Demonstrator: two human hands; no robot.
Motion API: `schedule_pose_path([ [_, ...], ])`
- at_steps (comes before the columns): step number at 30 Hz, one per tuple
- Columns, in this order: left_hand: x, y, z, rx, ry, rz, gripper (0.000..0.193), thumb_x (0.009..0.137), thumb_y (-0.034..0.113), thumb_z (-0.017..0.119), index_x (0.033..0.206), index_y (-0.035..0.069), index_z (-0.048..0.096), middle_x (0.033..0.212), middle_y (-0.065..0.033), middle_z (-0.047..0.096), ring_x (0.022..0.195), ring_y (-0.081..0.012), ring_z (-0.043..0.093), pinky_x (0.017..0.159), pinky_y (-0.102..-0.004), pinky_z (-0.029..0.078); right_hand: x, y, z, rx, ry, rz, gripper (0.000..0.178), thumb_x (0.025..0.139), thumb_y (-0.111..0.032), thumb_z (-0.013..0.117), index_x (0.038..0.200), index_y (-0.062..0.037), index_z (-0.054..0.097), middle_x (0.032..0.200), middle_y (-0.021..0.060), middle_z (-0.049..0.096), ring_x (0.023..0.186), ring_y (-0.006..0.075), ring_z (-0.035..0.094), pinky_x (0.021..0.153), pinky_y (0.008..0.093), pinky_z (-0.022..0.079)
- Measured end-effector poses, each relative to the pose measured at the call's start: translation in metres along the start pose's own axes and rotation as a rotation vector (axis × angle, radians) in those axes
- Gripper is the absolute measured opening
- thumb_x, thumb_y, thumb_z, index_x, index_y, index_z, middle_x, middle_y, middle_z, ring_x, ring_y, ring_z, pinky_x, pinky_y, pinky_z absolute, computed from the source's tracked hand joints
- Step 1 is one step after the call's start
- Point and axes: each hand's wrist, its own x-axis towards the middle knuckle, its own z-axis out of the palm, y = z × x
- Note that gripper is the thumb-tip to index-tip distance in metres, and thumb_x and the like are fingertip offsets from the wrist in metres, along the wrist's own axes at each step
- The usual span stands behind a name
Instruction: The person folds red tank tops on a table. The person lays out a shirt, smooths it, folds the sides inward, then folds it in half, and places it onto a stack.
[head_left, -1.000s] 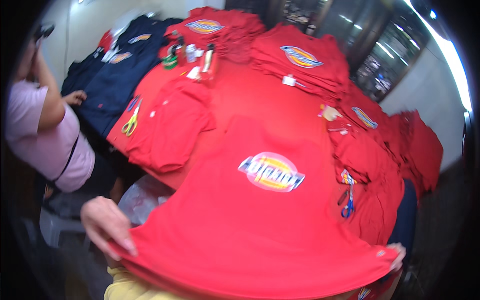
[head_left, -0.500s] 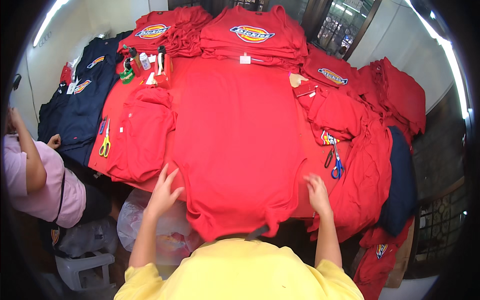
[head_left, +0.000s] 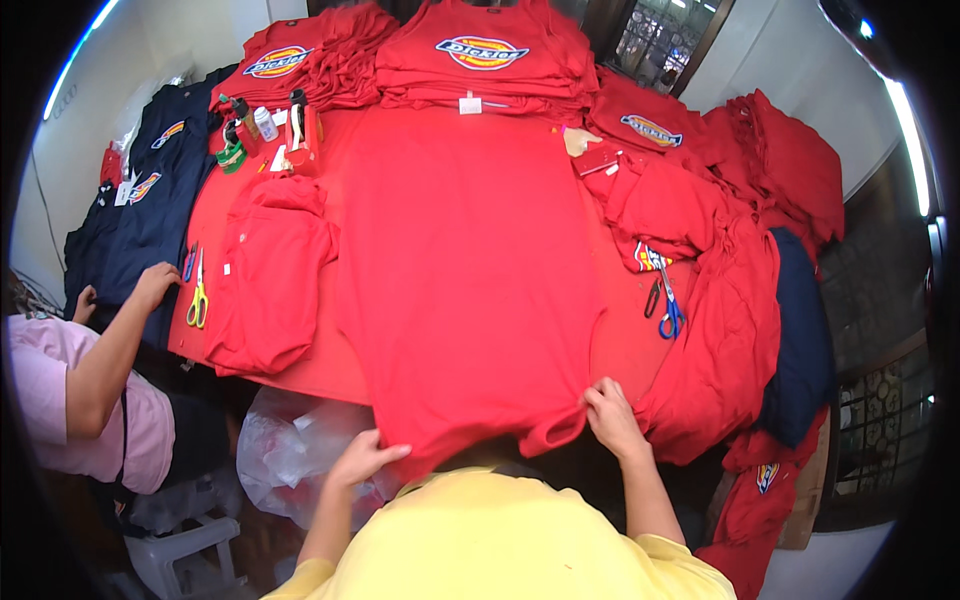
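Note:
A red sleeveless shirt point(head_left: 465, 260) lies spread flat on the red-covered table, its plain side up and its near end hanging over the front edge towards me. My left hand point(head_left: 365, 460) is closed at the shirt's lower left edge, thumb on top of the cloth and the other fingers partly hidden. On the opposite side, my right hand point(head_left: 614, 418) pinches the edge of the same shirt, where the cloth folds up.
Folded red shirts point(head_left: 485, 60) are stacked at the back. Yellow scissors point(head_left: 198, 300) lie left, blue-handled scissors point(head_left: 671, 318) right. Small bottles point(head_left: 264, 123) stand back left. Beside dark garments point(head_left: 150, 225), a person in pink point(head_left: 95, 390) works. A plastic bag point(head_left: 290, 450) sits below the table.
Both open hands have come down and inward, closing on the shirt's near edges. The other person's arm has reached out towards the table. The whole view has shifted slightly.

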Motion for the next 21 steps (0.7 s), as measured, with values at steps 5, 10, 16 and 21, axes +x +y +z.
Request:
schedule_pose_path([
  [5,-0.060,0.070,-0.069,-0.090,-0.286,0.214,0.035,0.076,0.017,0.081,0.101,-0.004,0.070,0.102,-0.0036,0.069,0.092,-0.0106,0.061,0.083,-0.0295,0.050,0.017,-0.011,-0.114,0.311,-0.412,-0.097,0.018,0.071,-0.002,0.066,0.086,-0.0101,0.072,0.136,0.0101,0.051,0.132,0.0283,0.042,0.107,0.0377,0.038],
  [10,0.045,0.154,-0.082,-0.698,-0.027,0.520,0.048,0.097,0.045,0.052,0.118,0.002,0.055,0.108,-0.0084,0.065,0.104,-0.0240,0.062,0.091,-0.0379,0.048,0.149,0.012,-0.109,1.059,-0.001,-0.017,0.017,0.083,0.003,0.047,0.095,0.0013,0.057,0.093,0.0046,0.061,0.089,0.0122,0.057,0.083,0.0263,0.047],
  [16,0.109,0.095,-0.108,0.398,0.689,0.332,0.066,0.091,0.041,0.061,0.136,-0.005,0.047,0.134,-0.0209,0.051,0.117,-0.0311,0.056,0.104,-0.0361,0.040,0.155,0.082,-0.027,0.328,0.059,0.272,0.037,0.093,-0.033,0.063,0.107,0.0012,0.063,0.085,0.0051,0.065,0.075,0.0126,0.059,0.071,0.0272,0.049],
  [21,0.080,0.059,-0.085,0.507,0.926,0.282,0.051,0.076,0.016,0.077,0.119,-0.004,0.056,0.113,-0.0184,0.058,0.092,-0.0280,0.061,0.086,-0.0386,0.049,0.072,0.087,-0.001,0.558,0.009,0.532,0.035,0.089,-0.027,0.068,0.104,0.0049,0.064,0.086,0.0088,0.068,0.078,0.0132,0.060,0.073,0.0282,0.049],
])
